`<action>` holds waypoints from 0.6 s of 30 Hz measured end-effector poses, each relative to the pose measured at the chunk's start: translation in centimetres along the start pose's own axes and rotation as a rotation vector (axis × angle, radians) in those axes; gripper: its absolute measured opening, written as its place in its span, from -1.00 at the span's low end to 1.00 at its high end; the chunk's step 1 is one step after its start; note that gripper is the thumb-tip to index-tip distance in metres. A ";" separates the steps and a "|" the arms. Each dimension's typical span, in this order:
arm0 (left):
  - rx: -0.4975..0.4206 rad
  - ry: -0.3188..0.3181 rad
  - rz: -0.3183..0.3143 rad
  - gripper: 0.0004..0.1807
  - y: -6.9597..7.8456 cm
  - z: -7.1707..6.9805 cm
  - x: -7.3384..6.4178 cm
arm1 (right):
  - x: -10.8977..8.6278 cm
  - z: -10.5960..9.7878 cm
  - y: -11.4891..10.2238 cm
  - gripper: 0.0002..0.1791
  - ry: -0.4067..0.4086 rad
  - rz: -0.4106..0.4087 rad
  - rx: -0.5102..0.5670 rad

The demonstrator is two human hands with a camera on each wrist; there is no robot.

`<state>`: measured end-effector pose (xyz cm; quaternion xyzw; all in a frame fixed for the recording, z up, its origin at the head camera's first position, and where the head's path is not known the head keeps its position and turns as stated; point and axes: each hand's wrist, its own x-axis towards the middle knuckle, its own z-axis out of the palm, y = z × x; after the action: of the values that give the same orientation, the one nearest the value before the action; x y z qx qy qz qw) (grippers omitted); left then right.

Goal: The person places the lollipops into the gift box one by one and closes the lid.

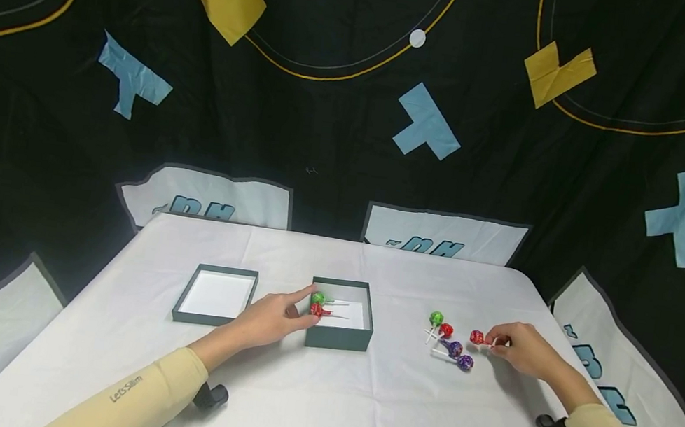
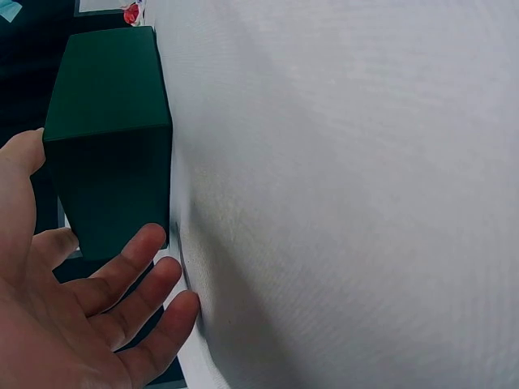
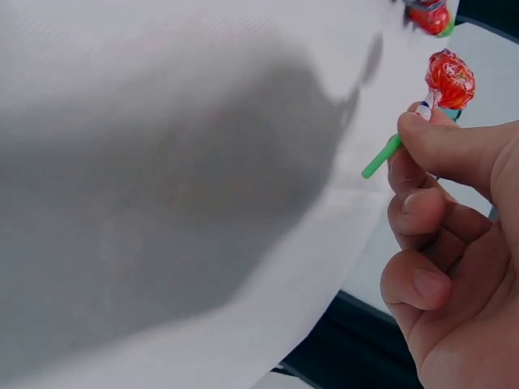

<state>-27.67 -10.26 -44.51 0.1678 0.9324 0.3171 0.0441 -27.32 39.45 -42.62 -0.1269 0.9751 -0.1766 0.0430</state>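
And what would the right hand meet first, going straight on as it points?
Leaving aside its held lollipop, the right hand would likely meet the red lollipop beside the green one; depth is unclear, so it might pass above.

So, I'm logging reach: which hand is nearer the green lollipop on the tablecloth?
The right hand: it's right of the green lollipop, pinching a red lollipop. The left hand is farther off, leftward, beside the dark green box.

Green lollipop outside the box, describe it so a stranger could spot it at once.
On the white table, find the loose lollipops between the open box and the right hand. The green lollipop lies at their far edge, beside a red one. It's the only green one there; its neighbours are red and purple.
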 end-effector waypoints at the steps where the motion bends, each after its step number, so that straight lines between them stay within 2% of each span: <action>1: -0.002 -0.001 -0.001 -0.19 0.0 0.0 0.0 | 0.1 0.0 -0.2 -0.85 0.001 -0.005 0.001; 10: -0.001 -0.003 0.003 -0.19 -0.1 0.0 0.1 | 1.1 -0.5 -1.9 -0.81 0.018 -0.087 0.010; 18: -0.012 0.003 0.010 -0.20 -0.2 0.1 0.1 | 1.5 -1.2 -3.9 -0.82 0.018 -0.117 -0.011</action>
<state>-27.83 -10.32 -44.68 0.1715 0.9298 0.3230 0.0420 -28.05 35.88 -40.17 -0.1822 0.9674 -0.1746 0.0230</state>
